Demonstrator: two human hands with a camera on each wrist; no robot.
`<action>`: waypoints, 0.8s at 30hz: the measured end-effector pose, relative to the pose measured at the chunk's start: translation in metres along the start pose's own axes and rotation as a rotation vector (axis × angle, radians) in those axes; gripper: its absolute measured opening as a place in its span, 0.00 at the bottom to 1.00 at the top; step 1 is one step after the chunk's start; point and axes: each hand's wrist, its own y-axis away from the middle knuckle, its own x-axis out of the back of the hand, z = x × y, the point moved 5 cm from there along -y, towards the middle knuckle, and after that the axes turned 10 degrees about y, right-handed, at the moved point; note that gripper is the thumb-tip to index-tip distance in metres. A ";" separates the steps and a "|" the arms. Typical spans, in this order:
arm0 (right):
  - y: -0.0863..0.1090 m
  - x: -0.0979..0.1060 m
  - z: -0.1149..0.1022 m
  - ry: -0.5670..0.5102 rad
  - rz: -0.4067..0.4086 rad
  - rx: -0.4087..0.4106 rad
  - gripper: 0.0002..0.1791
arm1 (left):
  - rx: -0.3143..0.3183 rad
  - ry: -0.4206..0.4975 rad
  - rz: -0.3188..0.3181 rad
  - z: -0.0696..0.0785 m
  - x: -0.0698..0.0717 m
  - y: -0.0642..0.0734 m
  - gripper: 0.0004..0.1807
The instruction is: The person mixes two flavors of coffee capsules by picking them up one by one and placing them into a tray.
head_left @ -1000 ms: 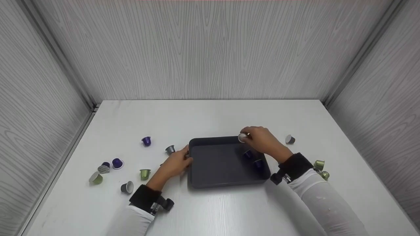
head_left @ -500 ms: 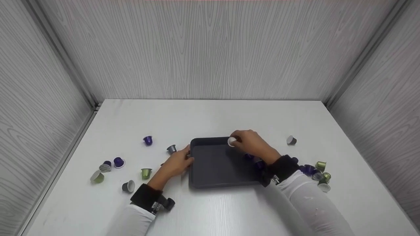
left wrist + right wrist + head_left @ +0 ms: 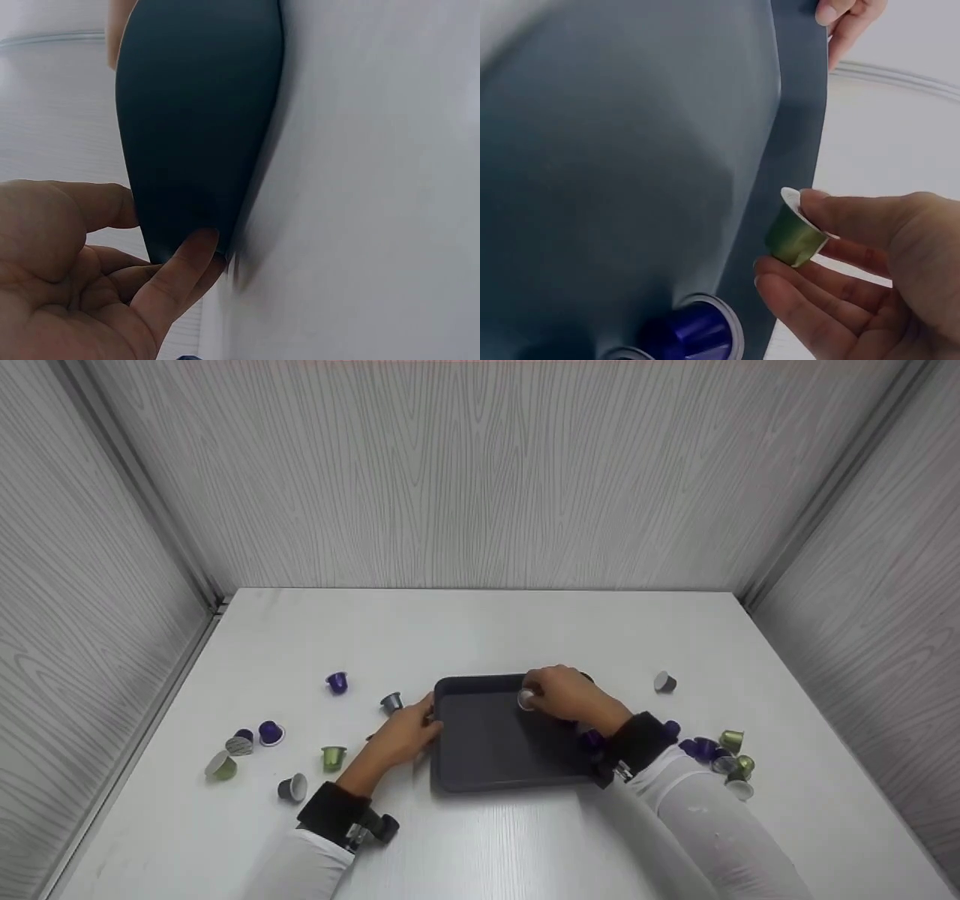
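A dark grey rectangular tray [image 3: 480, 750] lies on the white table. My left hand [image 3: 401, 733] grips its left side; in the left wrist view, the thumb and fingers [image 3: 176, 281] meet the tray's end. Over the tray's back right part, my right hand [image 3: 570, 694] pinches a green coffee capsule [image 3: 793, 238] by thumb and fingers, its pale lid rim tilted upward. Purple capsules [image 3: 705, 328] lie in the tray below that hand, partly hidden by the right wrist in the head view.
Left of the tray are scattered capsules, among them a purple one [image 3: 337, 682], a green one [image 3: 333, 757] and a grey one [image 3: 391, 703]. Right of it lie a grey capsule [image 3: 664, 682] and a cluster with a green capsule [image 3: 731, 740]. Wood-patterned walls [image 3: 480, 472] enclose the table.
My right hand has moved left and then lower over the tray, still pinching the capsule. The cluster on the right has come into view from behind the right arm. My left hand stays put.
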 end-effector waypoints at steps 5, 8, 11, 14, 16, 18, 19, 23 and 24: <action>-0.006 -0.003 -0.004 0.032 -0.031 0.007 0.05 | 0.028 -0.006 -0.008 0.001 0.000 0.001 0.33; -0.011 -0.004 -0.005 0.052 -0.059 -0.005 0.05 | 0.027 -0.004 -0.008 0.001 0.000 0.000 0.33; -0.015 -0.006 -0.005 0.067 -0.073 -0.013 0.05 | 0.022 -0.001 -0.002 0.000 0.000 0.000 0.33; -0.019 -0.008 -0.006 0.067 -0.069 -0.015 0.04 | 0.021 -0.001 0.001 -0.001 -0.001 0.000 0.33; -0.021 -0.010 -0.005 0.063 -0.056 -0.017 0.04 | 0.021 0.000 0.003 -0.001 -0.001 0.000 0.33; -0.023 -0.011 -0.005 0.049 -0.048 -0.024 0.05 | 0.021 0.005 0.004 -0.001 -0.001 -0.001 0.33; -0.024 -0.012 -0.004 0.040 -0.044 -0.029 0.05 | 0.022 0.007 0.002 -0.001 -0.001 -0.001 0.33; -0.027 -0.014 -0.001 0.006 -0.047 -0.055 0.05 | 0.018 0.007 0.005 0.000 -0.001 0.000 0.33; -0.027 -0.014 -0.001 0.005 -0.048 -0.056 0.05 | 0.020 0.009 0.004 0.000 -0.001 0.000 0.33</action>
